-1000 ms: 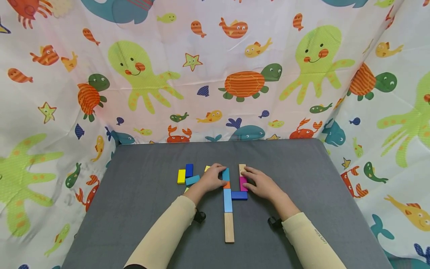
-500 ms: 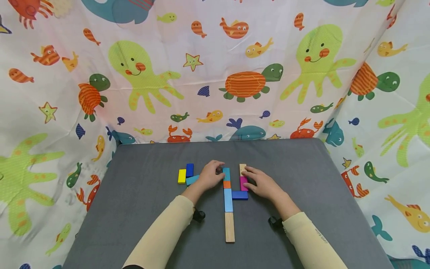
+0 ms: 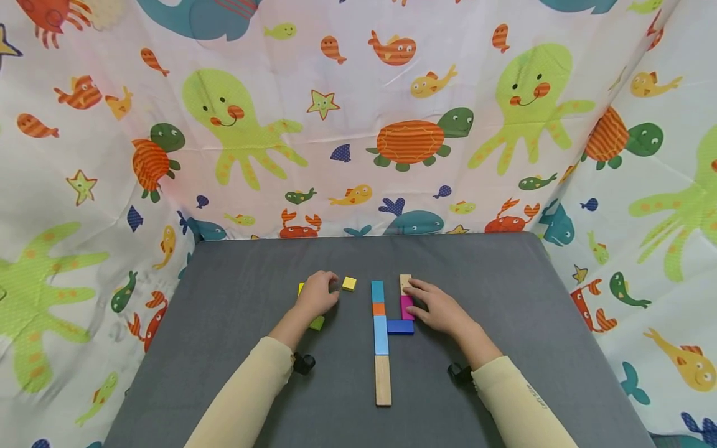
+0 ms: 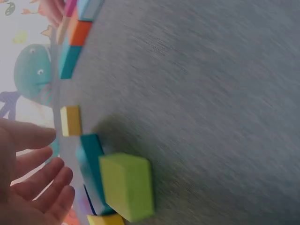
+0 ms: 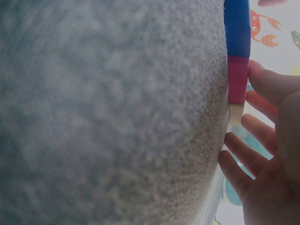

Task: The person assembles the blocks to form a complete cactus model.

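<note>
My left hand (image 3: pixel 317 294) hovers over a loose group of blocks, fingers loosely bent and holding nothing. Near it lie a green block (image 4: pixel 125 186), a teal block (image 4: pixel 91 164) and a small yellow block (image 3: pixel 349 284); the hand covers part of the group in the head view. My right hand (image 3: pixel 439 305) rests beside a magenta block (image 3: pixel 406 307) and a small plain wooden block (image 3: pixel 405 283), its fingertips at their right side. The magenta block meets a dark blue block (image 3: pixel 400 326) lying crosswise.
A straight column runs toward the front: teal block (image 3: pixel 378 291), orange block (image 3: pixel 378 308), light blue block (image 3: pixel 380 335), long wooden block (image 3: pixel 383 381). All lie on a grey cloth-covered table (image 3: pixel 476 410). A sea-animal curtain (image 3: pixel 347 74) surrounds the back and sides.
My left hand has left the teal end of the column and moved left to the loose blocks, uncovering the small yellow block. My right hand has stayed in place.
</note>
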`<state>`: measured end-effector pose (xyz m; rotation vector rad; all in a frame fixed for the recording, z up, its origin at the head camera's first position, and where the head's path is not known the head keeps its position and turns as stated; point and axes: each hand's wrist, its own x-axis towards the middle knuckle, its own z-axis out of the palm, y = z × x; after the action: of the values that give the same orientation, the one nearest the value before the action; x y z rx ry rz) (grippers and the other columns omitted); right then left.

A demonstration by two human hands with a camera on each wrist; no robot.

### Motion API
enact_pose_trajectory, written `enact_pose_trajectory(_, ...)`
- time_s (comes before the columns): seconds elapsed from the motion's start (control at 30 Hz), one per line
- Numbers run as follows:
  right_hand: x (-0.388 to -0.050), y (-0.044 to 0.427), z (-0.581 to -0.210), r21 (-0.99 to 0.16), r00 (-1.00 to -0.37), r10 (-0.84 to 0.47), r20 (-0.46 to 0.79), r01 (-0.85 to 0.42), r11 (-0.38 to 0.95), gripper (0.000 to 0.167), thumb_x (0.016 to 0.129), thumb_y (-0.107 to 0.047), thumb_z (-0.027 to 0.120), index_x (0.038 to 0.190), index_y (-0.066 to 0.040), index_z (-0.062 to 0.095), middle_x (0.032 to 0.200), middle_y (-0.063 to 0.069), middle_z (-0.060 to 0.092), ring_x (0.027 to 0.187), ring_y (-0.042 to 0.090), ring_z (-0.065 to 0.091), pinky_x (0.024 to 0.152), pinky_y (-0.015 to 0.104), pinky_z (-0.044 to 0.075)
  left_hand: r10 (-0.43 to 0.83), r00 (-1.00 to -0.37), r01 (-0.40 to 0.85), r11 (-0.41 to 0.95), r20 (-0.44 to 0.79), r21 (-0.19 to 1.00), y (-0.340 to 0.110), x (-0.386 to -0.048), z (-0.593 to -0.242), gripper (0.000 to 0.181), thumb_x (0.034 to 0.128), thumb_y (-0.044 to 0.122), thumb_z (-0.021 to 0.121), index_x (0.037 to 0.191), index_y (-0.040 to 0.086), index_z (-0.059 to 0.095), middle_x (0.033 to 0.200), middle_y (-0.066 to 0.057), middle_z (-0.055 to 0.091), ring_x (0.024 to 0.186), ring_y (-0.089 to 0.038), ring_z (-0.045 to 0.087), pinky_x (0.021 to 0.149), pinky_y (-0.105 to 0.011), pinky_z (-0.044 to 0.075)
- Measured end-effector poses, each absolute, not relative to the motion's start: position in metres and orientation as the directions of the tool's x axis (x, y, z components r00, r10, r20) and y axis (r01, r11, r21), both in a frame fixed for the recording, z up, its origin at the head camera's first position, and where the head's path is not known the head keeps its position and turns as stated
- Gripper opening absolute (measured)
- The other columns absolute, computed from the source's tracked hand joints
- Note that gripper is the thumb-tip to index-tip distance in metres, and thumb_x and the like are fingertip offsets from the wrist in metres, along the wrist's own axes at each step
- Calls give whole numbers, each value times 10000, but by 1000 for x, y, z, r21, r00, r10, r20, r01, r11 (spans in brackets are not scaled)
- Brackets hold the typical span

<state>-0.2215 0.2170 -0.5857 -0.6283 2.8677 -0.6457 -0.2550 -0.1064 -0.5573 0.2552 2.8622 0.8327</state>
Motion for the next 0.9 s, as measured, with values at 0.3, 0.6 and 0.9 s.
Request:
enact_pose_trajectory(0.3, -221, 217, -585, -437, -901, -432, -38, -374, 818, 567, 976, -387, 659, 1480, -159, 532, 1612, 107, 377, 1460, 352, 386, 1134, 565, 369, 220, -964, 131, 884, -152, 448, -112, -247, -567, 359, 911, 157, 719, 1261, 92, 678, 1280, -109, 618, 1186, -292, 562, 995, -464, 498)
enact_pose_trajectory(0.6, -220, 218, -585, -446, -901, -432, -34, -374, 814, 558, 978, -379, 659, 1475, -156, 537, 1611, 109, 378, 1461, 355, 383, 1134, 572, 365, 195, -973, 130, 907, -125, 399, -98, -246, -571, 369, 909, 161, 729, 1270, 104, 674, 1257, -99, 642, 1141, -289, 591, 1013, -455, 501)
enact_pose_trajectory(0.9, -220, 218, -584, -433, -901, -433, -38, -375, 820, 559, 979, -387, 656, 1476, -161, 536, 1611, 106, 378, 1461, 350, 384, 1138, 565, 364, 178, -975, 97, 877, -131, 471, -91, -246, -572, 412, 926, 233, 715, 1300, 71, 652, 1318, -130, 598, 1154, -288, 609, 1032, -461, 495)
